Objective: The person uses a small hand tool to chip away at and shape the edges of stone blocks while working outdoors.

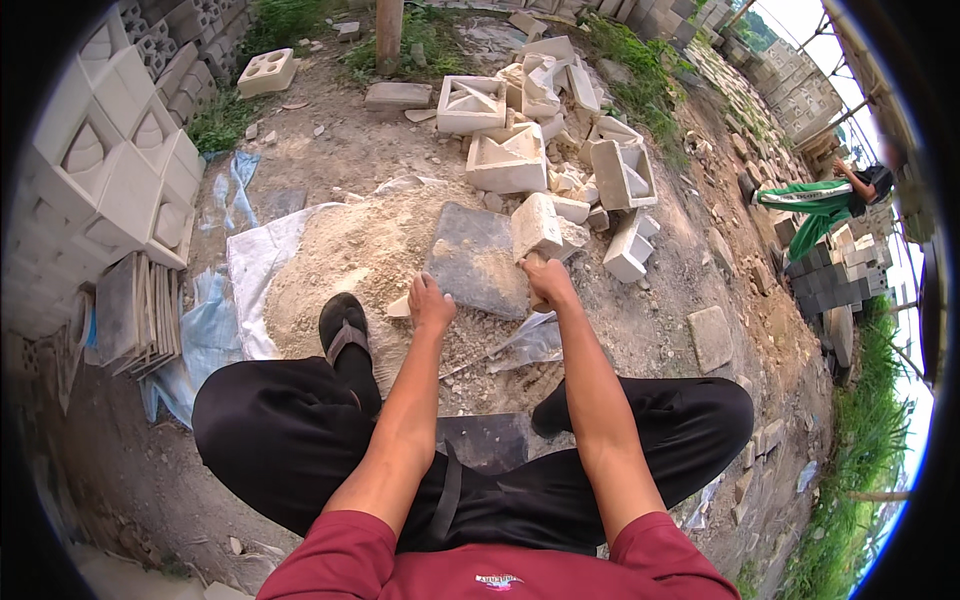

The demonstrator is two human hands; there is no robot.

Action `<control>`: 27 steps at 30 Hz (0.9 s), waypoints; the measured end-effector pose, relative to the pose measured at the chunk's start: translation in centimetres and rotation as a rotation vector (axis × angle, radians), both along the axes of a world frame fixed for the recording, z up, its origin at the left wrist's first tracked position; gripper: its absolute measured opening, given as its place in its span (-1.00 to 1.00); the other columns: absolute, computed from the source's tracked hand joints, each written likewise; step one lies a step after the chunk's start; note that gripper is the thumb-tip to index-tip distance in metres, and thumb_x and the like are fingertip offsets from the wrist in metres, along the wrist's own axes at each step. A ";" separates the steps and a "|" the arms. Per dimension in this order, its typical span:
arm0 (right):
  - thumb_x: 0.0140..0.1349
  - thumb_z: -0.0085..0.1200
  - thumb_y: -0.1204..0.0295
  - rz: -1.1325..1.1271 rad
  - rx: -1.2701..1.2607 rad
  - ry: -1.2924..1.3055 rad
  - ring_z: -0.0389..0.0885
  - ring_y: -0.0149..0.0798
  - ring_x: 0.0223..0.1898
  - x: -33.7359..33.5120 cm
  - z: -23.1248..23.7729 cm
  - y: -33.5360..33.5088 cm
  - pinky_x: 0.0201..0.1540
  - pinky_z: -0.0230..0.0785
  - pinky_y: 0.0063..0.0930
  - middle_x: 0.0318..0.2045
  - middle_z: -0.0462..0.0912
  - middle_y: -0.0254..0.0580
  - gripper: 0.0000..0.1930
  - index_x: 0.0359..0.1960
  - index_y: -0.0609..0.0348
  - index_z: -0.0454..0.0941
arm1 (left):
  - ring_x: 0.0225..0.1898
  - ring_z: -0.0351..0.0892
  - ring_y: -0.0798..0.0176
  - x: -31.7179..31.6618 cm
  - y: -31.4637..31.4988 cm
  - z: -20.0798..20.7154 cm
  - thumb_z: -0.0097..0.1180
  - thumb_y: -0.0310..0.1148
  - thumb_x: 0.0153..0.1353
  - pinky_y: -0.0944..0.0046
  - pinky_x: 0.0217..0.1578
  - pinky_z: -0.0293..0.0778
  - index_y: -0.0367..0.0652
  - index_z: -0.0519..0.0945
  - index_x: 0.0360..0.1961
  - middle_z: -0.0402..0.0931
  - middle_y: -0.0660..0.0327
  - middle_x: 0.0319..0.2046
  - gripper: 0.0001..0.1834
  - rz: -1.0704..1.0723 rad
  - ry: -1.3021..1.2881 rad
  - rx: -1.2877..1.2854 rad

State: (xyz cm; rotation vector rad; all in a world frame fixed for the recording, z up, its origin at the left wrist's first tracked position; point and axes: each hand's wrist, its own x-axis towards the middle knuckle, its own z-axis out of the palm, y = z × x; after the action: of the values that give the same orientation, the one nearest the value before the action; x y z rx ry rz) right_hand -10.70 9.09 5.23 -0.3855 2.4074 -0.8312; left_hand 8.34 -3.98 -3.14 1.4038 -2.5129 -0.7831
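Observation:
Over the near left corner of a dark flat board (478,265), my left hand (430,303) is closed, with a pale wedge-like piece (400,307) jutting from its left side. My right hand (545,282) is closed at the board's right edge. A brownish end, perhaps of a handle, shows below its fingers; the rest is hidden. Just beyond that hand stands a pale block (537,228), close to or touching it; I cannot tell which. Pale sandy powder (350,245) is heaped left of the board and dusts its top.
Pale hollow blocks (508,160) and broken pieces lie beyond the board. A white sheet (250,275) lies under the powder. Moulded blocks (120,160) and leaning boards (135,310) stand at the left, a wooden post (389,38) ahead. A person (825,200) is far right.

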 end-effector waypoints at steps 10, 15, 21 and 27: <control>0.21 0.16 0.12 -0.104 -0.184 -0.507 0.53 -0.33 -0.61 0.1 1.6 0.7 -0.64 0.43 -0.37 -0.44 0.54 -0.13 -0.50 -0.14 0.41 0.43 | 0.23 0.17 -0.05 0.5 0.3 0.4 0.18 -0.29 0.06 0.11 0.25 0.13 -0.44 0.18 0.23 0.21 -0.06 0.13 -0.24 -0.012 -0.003 0.025; 0.16 0.16 0.02 -0.185 -0.151 -0.090 0.66 -0.12 -0.43 -1.1 -1.3 3.3 -0.46 0.49 -0.24 -0.36 0.61 0.08 -0.45 -0.27 0.43 0.52 | 0.28 0.12 -0.06 -1.6 1.3 1.2 0.17 -0.27 0.08 0.10 0.29 0.08 -0.46 0.16 0.26 0.16 -0.08 0.21 -0.21 -0.063 0.010 0.080; 0.07 0.11 -0.06 0.239 0.074 0.082 0.59 0.24 -0.13 2.4 -1.9 2.6 -0.07 0.43 -0.15 -0.26 0.60 0.40 -0.30 -0.24 0.58 0.54 | 0.34 0.04 -0.11 -0.2 0.4 0.2 0.16 -0.22 0.09 0.09 0.32 0.06 -0.41 0.16 0.28 0.08 -0.12 0.29 -0.21 -0.038 -0.016 0.083; 0.12 0.09 -0.04 -0.042 -0.100 0.211 0.61 0.26 -0.18 4.0 -2.3 0.8 -0.11 0.44 -0.08 -0.37 0.61 0.39 -0.40 -0.44 0.48 0.57 | 0.33 0.06 -0.11 -0.5 0.8 0.9 0.16 -0.21 0.08 0.08 0.31 0.08 -0.42 0.18 0.26 0.09 -0.14 0.29 -0.21 -0.062 0.011 0.097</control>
State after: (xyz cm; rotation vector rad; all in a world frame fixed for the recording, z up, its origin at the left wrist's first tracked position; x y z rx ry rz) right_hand -6.71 9.90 2.94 -0.4849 2.5818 -0.9752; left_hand 7.85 -3.14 -2.20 1.3523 -2.5524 -0.9327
